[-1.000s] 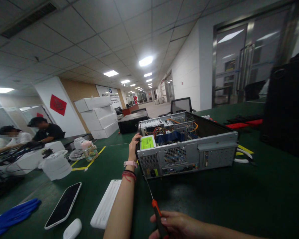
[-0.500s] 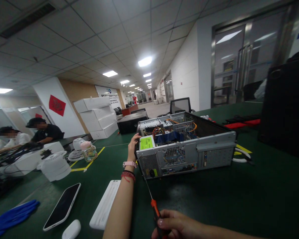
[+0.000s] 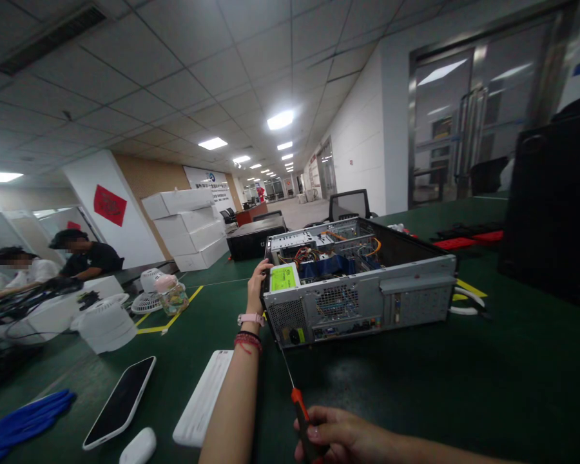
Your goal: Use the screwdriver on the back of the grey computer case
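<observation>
An open grey computer case [image 3: 367, 299] lies on the green table, its rear panel facing me and wires showing inside. My left hand [image 3: 258, 283] rests against the case's left side near the green-labelled power supply [image 3: 283, 278], fingers curled on the edge. My right hand [image 3: 338, 438] is closed round the orange handle of a long thin screwdriver [image 3: 297, 399]. The screwdriver's tip reaches the lower left corner of the rear panel.
A white keyboard [image 3: 203, 396], a phone [image 3: 120, 403], a white mouse [image 3: 138, 446] and blue gloves [image 3: 24, 422] lie at the near left. White fans [image 3: 107, 322] and two seated people [image 3: 82, 254] are further left. A black case [image 3: 551, 206] stands at right, pliers [image 3: 468, 299] beside it.
The view has drifted slightly; my right hand and the screwdriver have shifted a little to the left and up. My left hand stays on the case.
</observation>
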Action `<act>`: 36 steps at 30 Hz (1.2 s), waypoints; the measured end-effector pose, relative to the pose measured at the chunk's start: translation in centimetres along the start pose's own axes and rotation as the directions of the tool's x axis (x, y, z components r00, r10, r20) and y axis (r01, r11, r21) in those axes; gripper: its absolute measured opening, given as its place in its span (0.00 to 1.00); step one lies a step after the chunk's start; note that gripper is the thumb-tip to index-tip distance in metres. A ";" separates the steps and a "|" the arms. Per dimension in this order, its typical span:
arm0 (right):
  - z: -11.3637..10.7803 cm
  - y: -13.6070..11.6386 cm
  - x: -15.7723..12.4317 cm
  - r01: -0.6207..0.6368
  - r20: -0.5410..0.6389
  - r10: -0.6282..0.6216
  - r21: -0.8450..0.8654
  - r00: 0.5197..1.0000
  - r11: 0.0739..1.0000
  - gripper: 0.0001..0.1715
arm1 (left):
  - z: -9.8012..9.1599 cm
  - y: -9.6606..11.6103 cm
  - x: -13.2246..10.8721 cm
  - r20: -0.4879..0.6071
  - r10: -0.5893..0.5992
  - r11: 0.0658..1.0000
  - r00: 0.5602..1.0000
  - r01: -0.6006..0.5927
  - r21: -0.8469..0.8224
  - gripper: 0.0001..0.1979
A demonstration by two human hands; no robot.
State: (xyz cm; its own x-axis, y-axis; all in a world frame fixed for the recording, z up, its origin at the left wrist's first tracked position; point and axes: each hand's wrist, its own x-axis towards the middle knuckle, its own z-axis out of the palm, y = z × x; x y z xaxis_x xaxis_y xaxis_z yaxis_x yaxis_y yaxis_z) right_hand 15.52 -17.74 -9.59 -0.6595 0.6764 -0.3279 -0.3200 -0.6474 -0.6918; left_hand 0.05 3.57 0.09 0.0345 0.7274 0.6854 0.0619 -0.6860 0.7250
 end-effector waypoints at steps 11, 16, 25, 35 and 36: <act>0.1 -0.6 -1.4 -0.050 -0.064 0.040 -0.154 0.997 0.987 0.29 | 0.1 0.2 0.0 -0.004 -0.034 0.999 0.999 0.034 -0.028 0.15; 0.3 -1.8 -1.7 -0.071 -0.139 0.044 -0.200 0.989 0.977 0.28 | 0.1 0.2 0.0 -0.006 -0.032 0.999 0.999 0.031 -0.034 0.15; -0.1 -1.3 -1.3 -0.046 -0.100 0.024 -0.229 0.995 0.972 0.28 | 0.0 0.2 -0.1 0.006 -0.002 1.000 1.000 0.002 -0.007 0.15; -0.2 -1.1 -1.4 -0.047 -0.086 0.029 -0.211 0.996 0.976 0.31 | 0.0 0.2 0.0 0.003 -0.003 1.000 1.000 0.003 -0.010 0.15; -0.2 -1.1 -1.4 -0.047 -0.087 0.029 -0.217 0.996 0.975 0.31 | 0.0 0.2 -0.1 0.005 -0.004 1.000 1.000 0.004 -0.007 0.15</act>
State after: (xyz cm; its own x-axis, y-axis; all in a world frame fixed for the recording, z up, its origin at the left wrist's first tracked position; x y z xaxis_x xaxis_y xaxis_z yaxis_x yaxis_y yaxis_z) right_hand 16.97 -17.90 -8.54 -0.6072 0.6851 -0.4024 -0.1330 -0.5870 -0.7986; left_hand 0.09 3.39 0.20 0.0390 0.7305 0.6818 0.0549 -0.6828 0.7285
